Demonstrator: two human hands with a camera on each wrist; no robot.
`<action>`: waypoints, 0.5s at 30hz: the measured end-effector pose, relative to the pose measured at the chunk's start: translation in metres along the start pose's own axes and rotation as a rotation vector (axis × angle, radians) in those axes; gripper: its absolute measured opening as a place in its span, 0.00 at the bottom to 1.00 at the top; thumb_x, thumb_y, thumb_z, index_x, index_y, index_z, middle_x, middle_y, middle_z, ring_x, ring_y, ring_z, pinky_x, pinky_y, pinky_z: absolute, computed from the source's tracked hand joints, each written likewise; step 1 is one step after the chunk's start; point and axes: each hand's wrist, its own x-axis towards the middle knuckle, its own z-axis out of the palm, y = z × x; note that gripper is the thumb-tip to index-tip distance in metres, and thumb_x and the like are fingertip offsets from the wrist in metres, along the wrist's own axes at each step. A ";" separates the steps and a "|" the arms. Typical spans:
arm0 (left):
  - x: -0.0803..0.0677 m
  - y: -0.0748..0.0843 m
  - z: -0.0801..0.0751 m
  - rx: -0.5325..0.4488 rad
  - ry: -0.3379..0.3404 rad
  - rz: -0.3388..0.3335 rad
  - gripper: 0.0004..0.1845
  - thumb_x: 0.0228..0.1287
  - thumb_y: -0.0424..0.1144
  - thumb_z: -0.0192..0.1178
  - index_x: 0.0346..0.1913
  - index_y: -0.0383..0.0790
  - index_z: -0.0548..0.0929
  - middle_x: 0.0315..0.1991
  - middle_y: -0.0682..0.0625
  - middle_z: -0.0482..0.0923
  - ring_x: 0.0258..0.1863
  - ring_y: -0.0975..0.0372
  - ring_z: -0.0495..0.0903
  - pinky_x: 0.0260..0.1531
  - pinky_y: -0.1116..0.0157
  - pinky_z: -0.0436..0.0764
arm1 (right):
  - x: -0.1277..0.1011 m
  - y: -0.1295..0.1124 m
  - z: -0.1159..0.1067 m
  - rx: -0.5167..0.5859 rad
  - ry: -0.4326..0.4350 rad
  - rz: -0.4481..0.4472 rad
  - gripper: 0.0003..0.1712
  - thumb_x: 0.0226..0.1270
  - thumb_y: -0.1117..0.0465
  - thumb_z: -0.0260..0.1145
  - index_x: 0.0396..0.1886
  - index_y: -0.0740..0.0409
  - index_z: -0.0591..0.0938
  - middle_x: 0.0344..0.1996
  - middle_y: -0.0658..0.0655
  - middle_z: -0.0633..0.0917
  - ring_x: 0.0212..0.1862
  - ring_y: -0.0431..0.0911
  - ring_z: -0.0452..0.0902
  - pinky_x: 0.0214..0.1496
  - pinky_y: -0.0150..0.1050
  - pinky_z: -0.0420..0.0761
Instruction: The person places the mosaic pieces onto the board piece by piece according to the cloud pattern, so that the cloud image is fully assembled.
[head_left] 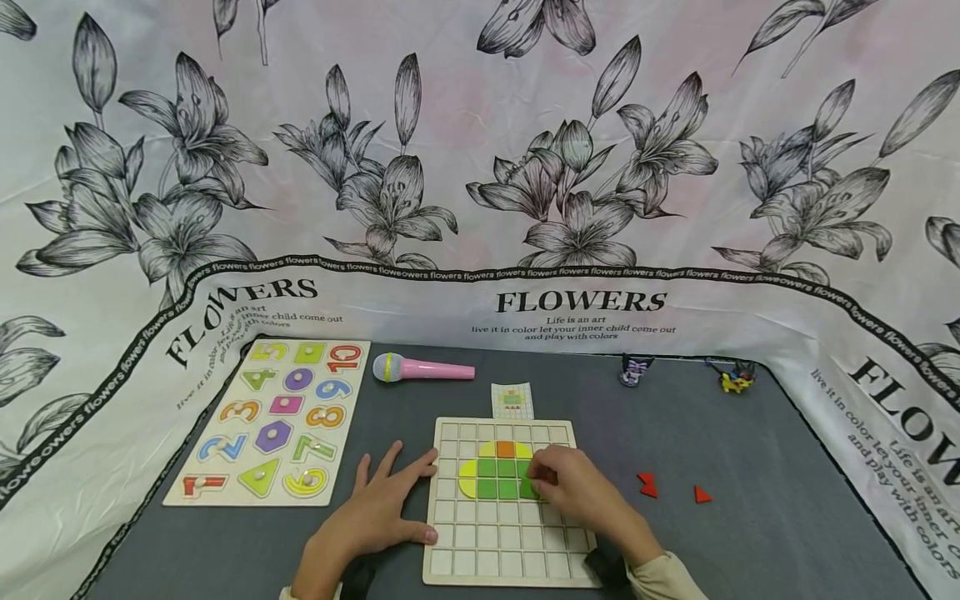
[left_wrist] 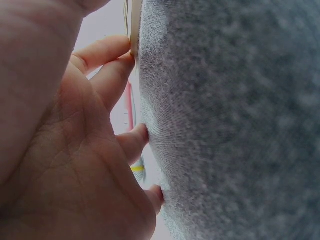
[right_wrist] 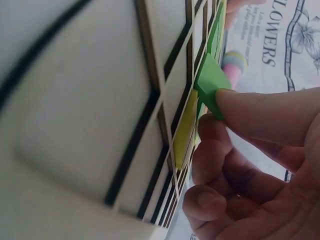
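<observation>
A wooden grid board (head_left: 510, 537) lies on the grey cloth, with green square tiles (head_left: 497, 479), an orange square tile (head_left: 506, 449) and yellow curved tiles (head_left: 467, 479) in its cells. Between thumb and fingers my right hand (head_left: 581, 492) pinches a green square tile (right_wrist: 212, 82), tilted over the grid beside a yellow tile (right_wrist: 186, 132). My left hand (head_left: 375, 512), fingers spread, touches the board's left edge with thumb and a fingertip. Two other fingertips rest on the cloth in the left wrist view.
Behind the board lies a small pattern card (head_left: 512, 401). A number-and-shape puzzle (head_left: 277, 425) and a pink toy microphone (head_left: 427, 368) are at left. Red triangle pieces (head_left: 702, 495) lie at right, with a purple figurine (head_left: 634, 371) and a yellow figurine (head_left: 735, 381) farther back.
</observation>
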 end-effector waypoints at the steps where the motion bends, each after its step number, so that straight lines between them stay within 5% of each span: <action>1: 0.000 0.000 0.000 0.002 0.000 0.003 0.60 0.51 0.59 0.82 0.85 0.49 0.64 0.73 0.55 0.76 0.85 0.38 0.42 0.74 0.29 0.27 | 0.001 0.000 0.000 -0.012 -0.003 -0.003 0.11 0.65 0.74 0.75 0.33 0.53 0.86 0.29 0.42 0.79 0.32 0.35 0.71 0.32 0.35 0.77; 10: 0.004 -0.003 -0.005 0.002 -0.008 0.014 0.60 0.51 0.59 0.82 0.85 0.49 0.64 0.73 0.54 0.76 0.84 0.37 0.42 0.74 0.29 0.27 | 0.008 -0.003 0.005 -0.118 -0.001 -0.071 0.12 0.64 0.75 0.74 0.31 0.53 0.86 0.30 0.44 0.80 0.34 0.37 0.70 0.36 0.37 0.79; 15: 0.005 -0.003 -0.008 0.000 -0.015 0.013 0.60 0.51 0.59 0.83 0.85 0.48 0.64 0.73 0.54 0.76 0.84 0.37 0.42 0.74 0.29 0.27 | 0.008 -0.004 0.005 -0.079 -0.023 -0.045 0.11 0.65 0.75 0.73 0.33 0.54 0.87 0.30 0.43 0.81 0.33 0.36 0.71 0.35 0.36 0.79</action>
